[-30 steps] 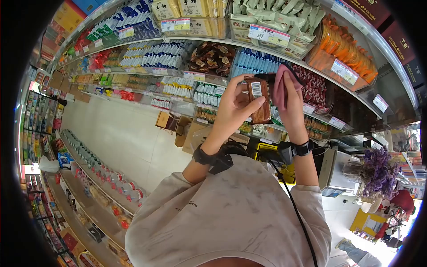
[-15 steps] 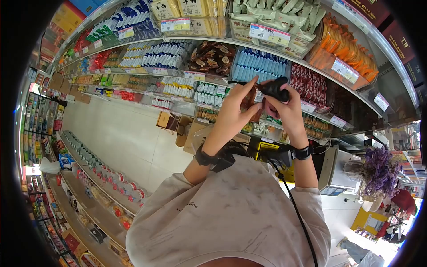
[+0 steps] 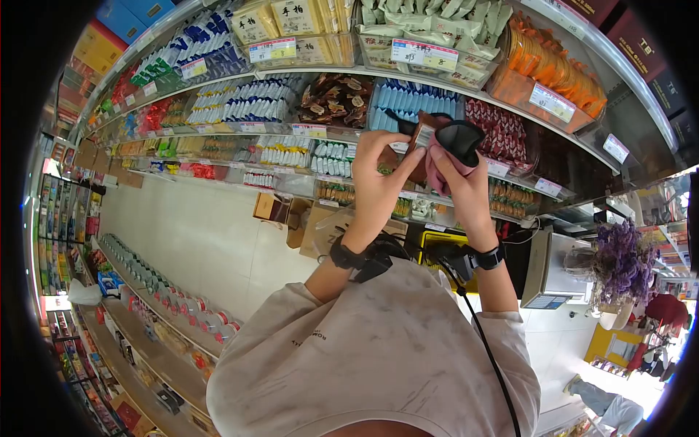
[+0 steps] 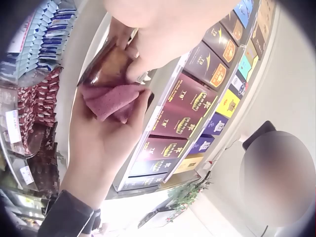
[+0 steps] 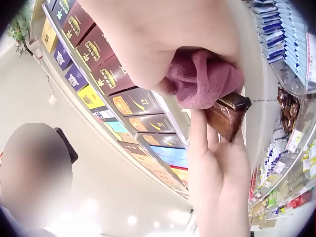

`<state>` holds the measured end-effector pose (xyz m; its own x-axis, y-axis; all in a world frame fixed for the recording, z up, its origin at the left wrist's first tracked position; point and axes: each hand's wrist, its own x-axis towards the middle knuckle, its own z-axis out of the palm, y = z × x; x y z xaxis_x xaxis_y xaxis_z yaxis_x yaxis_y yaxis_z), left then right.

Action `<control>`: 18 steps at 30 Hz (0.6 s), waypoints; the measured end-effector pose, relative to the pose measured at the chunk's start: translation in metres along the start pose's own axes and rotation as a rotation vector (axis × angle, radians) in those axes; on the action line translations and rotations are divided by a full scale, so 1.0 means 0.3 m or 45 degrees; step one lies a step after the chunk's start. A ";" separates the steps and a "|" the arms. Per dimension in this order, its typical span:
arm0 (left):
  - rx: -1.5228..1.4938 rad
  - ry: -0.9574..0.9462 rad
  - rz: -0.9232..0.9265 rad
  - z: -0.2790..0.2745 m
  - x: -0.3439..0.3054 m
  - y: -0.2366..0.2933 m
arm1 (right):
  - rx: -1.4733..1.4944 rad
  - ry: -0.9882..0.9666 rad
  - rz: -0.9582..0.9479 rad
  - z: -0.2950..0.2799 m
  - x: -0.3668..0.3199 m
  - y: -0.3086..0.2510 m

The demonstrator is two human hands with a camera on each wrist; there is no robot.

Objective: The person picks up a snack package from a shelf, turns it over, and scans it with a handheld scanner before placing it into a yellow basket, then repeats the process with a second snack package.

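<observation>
My left hand (image 3: 378, 175) grips a small brown glossy packet (image 3: 421, 138) between thumb and fingers, in front of the snack shelves. Bunched in my right hand (image 3: 470, 193) is a pink cloth (image 3: 435, 178) with a black part (image 3: 460, 138) standing up from it. From the left wrist, the cloth (image 4: 111, 101) lies against the lower edge of the packet (image 4: 108, 69). In the right wrist view the cloth (image 5: 202, 81) overlaps the packet's upper end, and a brown corner of the packet (image 5: 226, 121) sticks out below it, over my left fingers.
Shelves of wrapped snacks in clear bins, with price tags (image 3: 426, 54), curve across the front. Below stand cardboard boxes (image 3: 320, 226) and a yellow basket (image 3: 444, 240). Bottled goods (image 3: 196, 306) line a low shelf at left; purple dried flowers (image 3: 622, 262) stand at right.
The packet, whose barcode side faced up a second ago, is now turned more edge-on. My right hand has rotated and brought the cloth down against the packet.
</observation>
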<state>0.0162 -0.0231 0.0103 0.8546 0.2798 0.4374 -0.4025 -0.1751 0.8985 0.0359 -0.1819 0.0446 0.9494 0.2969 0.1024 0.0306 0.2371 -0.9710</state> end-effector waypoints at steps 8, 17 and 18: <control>-0.743 -0.296 -0.670 0.030 -0.018 0.013 | -1.008 -0.014 -0.861 -0.003 0.000 0.032; -0.464 -0.309 -0.393 0.051 -0.030 0.012 | -0.852 0.220 -0.578 -0.035 0.016 0.080; -0.439 -0.366 -0.446 0.046 -0.028 0.019 | -0.757 0.240 -0.446 -0.053 0.026 0.091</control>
<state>0.0112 -0.0395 0.0113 0.9919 -0.0112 0.1265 -0.1212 0.2136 0.9694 0.0492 -0.1879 0.0155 0.8889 0.1181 0.4425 0.4576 -0.2714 -0.8467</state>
